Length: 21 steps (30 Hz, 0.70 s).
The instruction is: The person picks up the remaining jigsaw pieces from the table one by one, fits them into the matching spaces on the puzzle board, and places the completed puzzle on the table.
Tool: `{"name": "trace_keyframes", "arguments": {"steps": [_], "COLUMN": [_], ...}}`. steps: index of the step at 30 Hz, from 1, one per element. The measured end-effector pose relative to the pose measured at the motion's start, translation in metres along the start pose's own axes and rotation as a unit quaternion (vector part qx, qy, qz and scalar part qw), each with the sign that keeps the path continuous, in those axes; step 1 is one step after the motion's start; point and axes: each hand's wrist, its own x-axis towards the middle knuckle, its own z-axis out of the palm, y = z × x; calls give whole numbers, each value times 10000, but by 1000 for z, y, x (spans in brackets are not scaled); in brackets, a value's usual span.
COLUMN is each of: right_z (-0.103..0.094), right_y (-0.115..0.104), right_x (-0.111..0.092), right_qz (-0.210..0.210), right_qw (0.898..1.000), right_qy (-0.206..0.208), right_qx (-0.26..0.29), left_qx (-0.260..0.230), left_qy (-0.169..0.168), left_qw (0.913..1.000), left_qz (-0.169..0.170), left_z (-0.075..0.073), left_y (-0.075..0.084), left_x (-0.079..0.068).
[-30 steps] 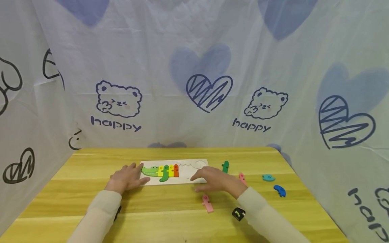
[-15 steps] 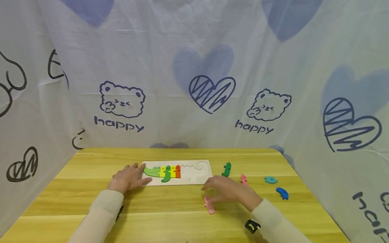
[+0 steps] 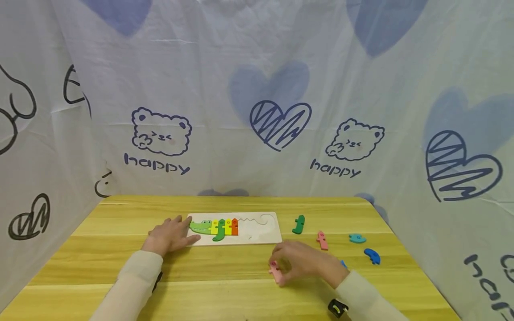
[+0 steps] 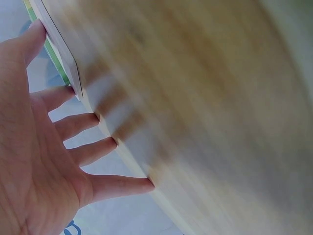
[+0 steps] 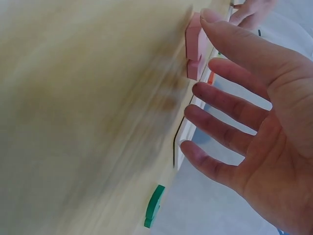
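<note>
A pale wooden puzzle board [image 3: 261, 234] lies on the table, its left part filled with a crocodile [image 3: 201, 227] in green, yellow and orange pieces. Spread over the board's left end, my left hand [image 3: 168, 236] touches its edge, thumb near the front and fingertips on the tabletop in the left wrist view. In front of the board's right end, my right hand [image 3: 307, 261] pinches a pink puzzle piece [image 3: 275, 273] lengthwise, index finger at its far end and thumb at its near end. The right wrist view shows that pink piece [image 5: 194, 44] beside the thumb tip.
Right of the board lie a dark green piece [image 3: 299, 224], another pink piece [image 3: 322, 240], a teal piece [image 3: 357, 238] and a blue piece [image 3: 372, 256]. A bit of blue [image 3: 343, 264] peeks out behind the right wrist. A printed white curtain [image 3: 225, 169] hangs around the table.
My right hand has come off the board's right part, back and to the right, and its thumb and index finger have closed on the near pink piece. The left hand stays on the board.
</note>
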Motion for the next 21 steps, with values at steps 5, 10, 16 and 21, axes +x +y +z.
{"name": "trace_keyframes", "arguments": {"steps": [5,10,16,21], "right_z": [3,6,7,8], "right_y": [0,1,1,1], "right_x": [-2,-1,0,1], "right_qz": [63,-51,-79,-23], "right_qw": [10000,9999,9999,10000], "right_qy": [-17,89,95,72], "right_qx": [-33,-126,-46,25], "left_qx": [-7,0,-4,17], "left_qy": [-12,-22,-23,-19], "left_qw": [10000,10000,10000,10000], "left_qz": [-8,-24,-33,-35], "left_z": [0,1,1,3], "left_y": [0,0,-1,-3], "left_x": [0,0,2,3]}}
